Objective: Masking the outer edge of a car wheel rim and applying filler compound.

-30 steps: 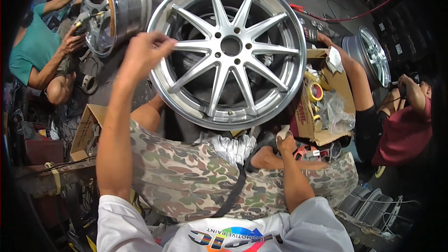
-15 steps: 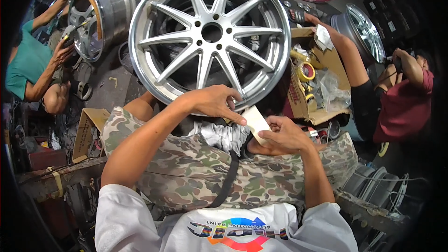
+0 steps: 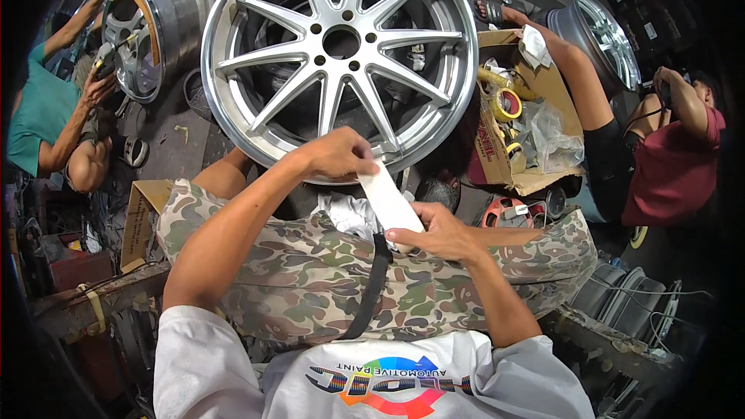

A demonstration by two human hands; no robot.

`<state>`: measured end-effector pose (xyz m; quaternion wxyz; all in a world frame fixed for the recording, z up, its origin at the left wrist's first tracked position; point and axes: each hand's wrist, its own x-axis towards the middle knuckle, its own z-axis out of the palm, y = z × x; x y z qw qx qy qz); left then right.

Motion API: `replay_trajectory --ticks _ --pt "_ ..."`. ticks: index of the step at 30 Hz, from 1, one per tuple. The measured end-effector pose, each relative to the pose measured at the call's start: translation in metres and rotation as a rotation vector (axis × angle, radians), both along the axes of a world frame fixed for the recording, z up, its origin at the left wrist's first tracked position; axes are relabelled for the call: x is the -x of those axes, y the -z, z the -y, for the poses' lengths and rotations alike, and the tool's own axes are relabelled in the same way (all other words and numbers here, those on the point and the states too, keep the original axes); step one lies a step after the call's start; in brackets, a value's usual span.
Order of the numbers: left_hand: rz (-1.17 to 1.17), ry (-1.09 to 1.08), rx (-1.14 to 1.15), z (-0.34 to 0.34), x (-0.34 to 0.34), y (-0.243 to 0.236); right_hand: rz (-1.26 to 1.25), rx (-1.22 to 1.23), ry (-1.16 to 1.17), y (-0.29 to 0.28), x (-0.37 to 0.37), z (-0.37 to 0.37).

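Note:
A wide off-white strip that looks like masking tape (image 3: 389,200) is stretched at a slant between my hands, above my lap. My left hand (image 3: 340,155) pinches its upper end, close to the near rim of a large silver multi-spoke wheel rim (image 3: 341,40). My right hand (image 3: 438,234) closes round the lower end, thumb on top. Whether a roll sits inside that hand is mostly hidden by the fingers. The wheel faces up in front of me, its centre bore and bolt holes showing, and neither hand clearly grips it.
An open cardboard box (image 3: 508,174) with tape rolls (image 3: 507,105) and clear plastic stands to the right. At the left, a person in a green shirt (image 3: 39,109) handles another wheel (image 3: 167,31). On the right sits a person in a maroon shirt (image 3: 675,159), near a further wheel (image 3: 597,43).
The strip between my hands has become longer. My left hand has shifted left and up, closing on its end, and my right hand has moved slightly left and down.

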<state>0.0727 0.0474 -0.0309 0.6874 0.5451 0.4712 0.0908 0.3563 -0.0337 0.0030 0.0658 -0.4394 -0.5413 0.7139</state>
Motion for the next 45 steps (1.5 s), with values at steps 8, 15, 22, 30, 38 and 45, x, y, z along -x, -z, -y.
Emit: replay_trajectory --ticks 8,15,22,30,38,45 --pt "-0.276 0.101 -0.492 -0.001 -0.011 0.015 0.244 0.276 0.088 0.084 -0.005 0.029" --pt "-0.297 -0.007 -0.562 -0.002 -0.021 0.010 0.566 0.284 0.022 0.129 -0.015 0.024" --pt "-0.394 0.051 -0.691 0.002 -0.023 0.012 0.527 0.264 -0.011 0.111 -0.001 0.015" --pt "-0.453 0.118 -0.525 -0.005 -0.023 0.023 0.426 0.368 0.052 0.131 -0.005 0.006" --pt "-0.417 0.064 -0.579 -0.003 -0.018 0.034 0.704 -0.711 0.192 0.123 -0.001 -0.015" --pt "-0.454 0.078 -0.583 0.000 -0.009 0.026 1.042 -0.710 -0.057 0.154 -0.054 -0.017"
